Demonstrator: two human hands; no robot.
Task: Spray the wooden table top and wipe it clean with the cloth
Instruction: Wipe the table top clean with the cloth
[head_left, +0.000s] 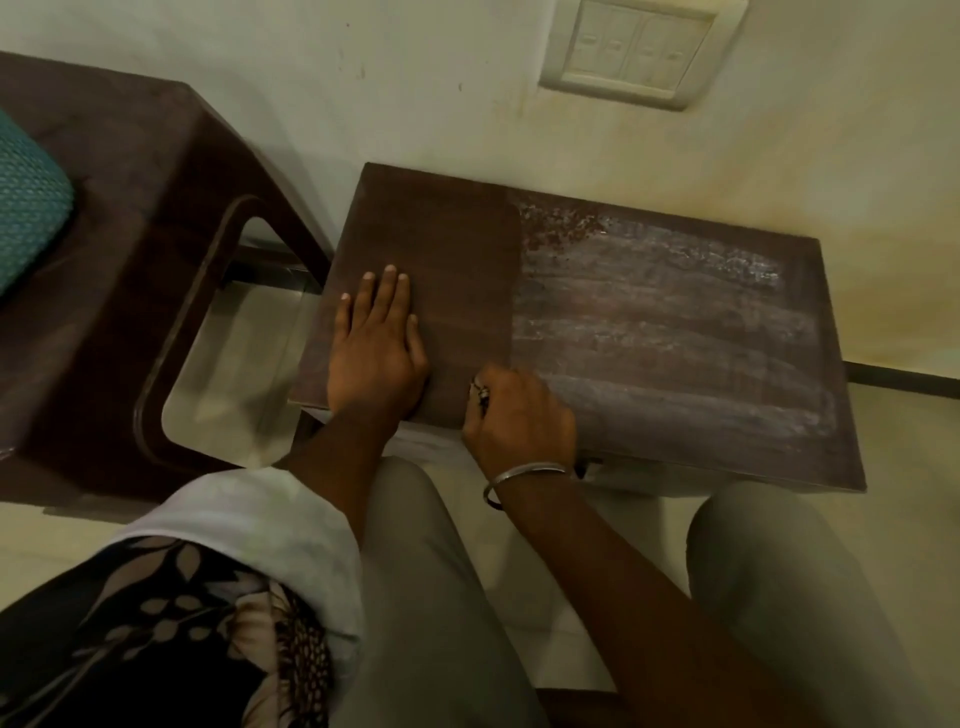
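The wooden table top (649, 332) sits against the wall, hazy white smears over its right half. Left hand (376, 343) lies flat on a dark mat (457, 260), fingers spread; right hand (519, 415) curls at the mat's near edge, grip unclear.

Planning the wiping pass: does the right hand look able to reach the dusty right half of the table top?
Probably yes: the right hand rests at the dusty patch, nothing between.

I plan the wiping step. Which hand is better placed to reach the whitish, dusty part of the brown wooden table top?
Right: the right hand sits at the whitish dusty patch; the left hand lies flat on the dark brown board. No cloth shows.
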